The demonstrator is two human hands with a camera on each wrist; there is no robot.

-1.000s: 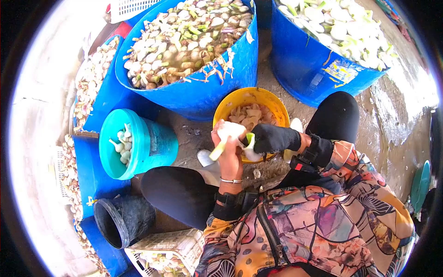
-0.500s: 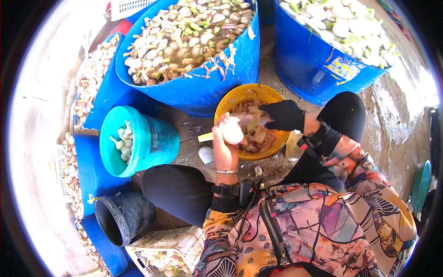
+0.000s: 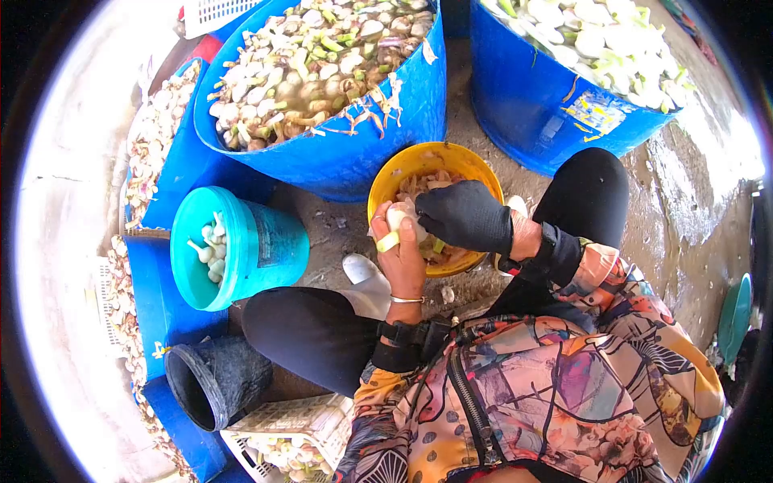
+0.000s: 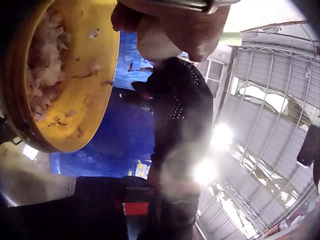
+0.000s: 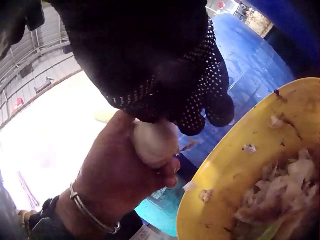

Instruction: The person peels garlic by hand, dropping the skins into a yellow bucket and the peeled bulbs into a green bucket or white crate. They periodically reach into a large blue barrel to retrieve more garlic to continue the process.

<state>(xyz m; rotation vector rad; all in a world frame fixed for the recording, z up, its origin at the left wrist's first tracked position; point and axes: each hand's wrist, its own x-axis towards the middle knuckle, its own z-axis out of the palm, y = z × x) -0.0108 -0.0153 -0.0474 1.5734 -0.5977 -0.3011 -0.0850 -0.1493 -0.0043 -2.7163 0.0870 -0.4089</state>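
My bare left hand (image 3: 403, 264) grips a white garlic bulb (image 5: 156, 144) at the near left rim of the yellow bucket (image 3: 385, 179). A cut pale-green stem (image 3: 388, 241) pokes out over my left fingers. My right hand (image 3: 469, 216), in a black dotted glove, has its fingers curled and pinches at the bulb's top from the right. In the right wrist view the gloved fingers (image 5: 192, 120) cover the bulb's upper end. Below both hands, pale peeled skins (image 3: 435, 180) lie in the yellow bucket.
A teal bucket (image 3: 282, 241) with several garlic bulbs stands at left. Two big blue tubs (image 3: 322, 173) of garlic stand beyond the yellow bucket. A black bucket (image 3: 233, 374) lies tipped near a white crate (image 3: 302, 419). My knees flank the yellow bucket.
My right hand was at the bulb, moved over the yellow bucket with fingers spread, and is now back at the bulb with fingers curled. My left hand has kept hold of the garlic bulb and turned it.
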